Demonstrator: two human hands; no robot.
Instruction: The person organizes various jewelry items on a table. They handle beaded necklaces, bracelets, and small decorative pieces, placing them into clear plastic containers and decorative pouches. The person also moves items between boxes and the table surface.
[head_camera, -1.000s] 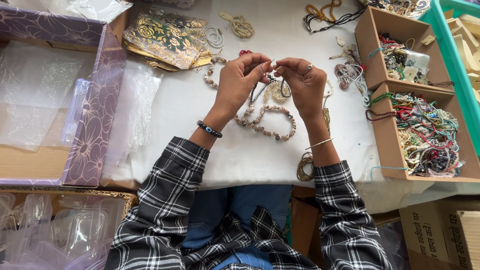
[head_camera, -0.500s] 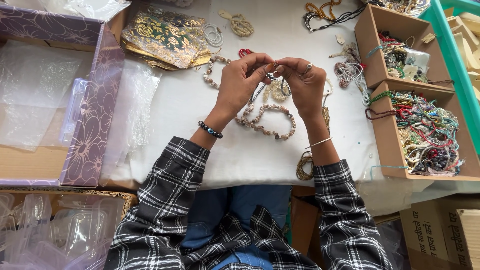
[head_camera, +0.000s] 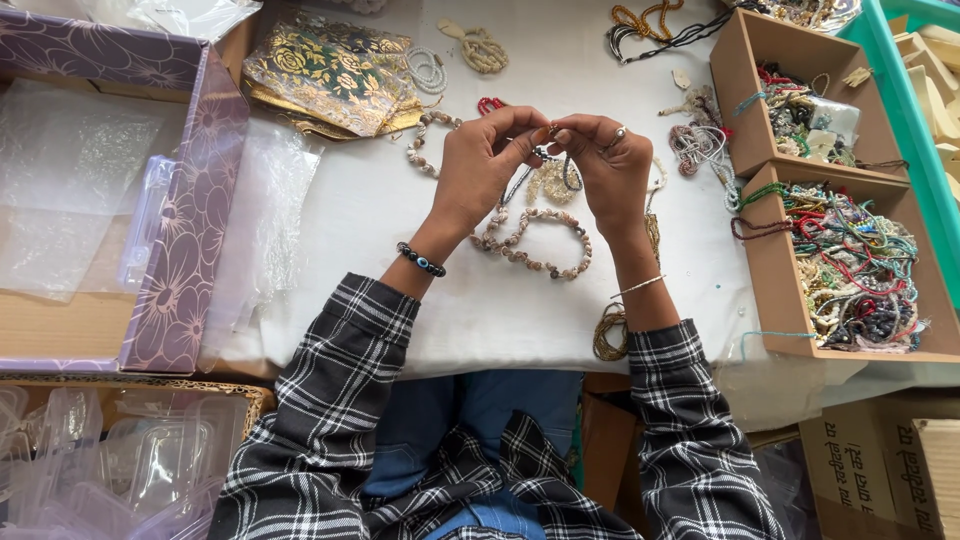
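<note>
Two bare hands met above the middle of a white table, and the scene ran left to right from there. At the far left stood a purple box with a gold flower pattern, sheets of clear plastic lying inside it. Next came a stack of green and gold pouches near the table's upper edge. The left hand was curled, its thumb and forefinger pinched on one end of a thin beaded strand, a dark bead bracelet on its wrist. Directly below the hands a shell bracelet lay flat on the cloth in a loop, touching neither hand. The right hand, a ring on one finger, pinched the strand's other end, so the fingertips of both hands nearly touched. Further right sat two brown cardboard trays, the nearer one heaped with tangled coloured cords and beads. A teal crate edged the far right.
</note>
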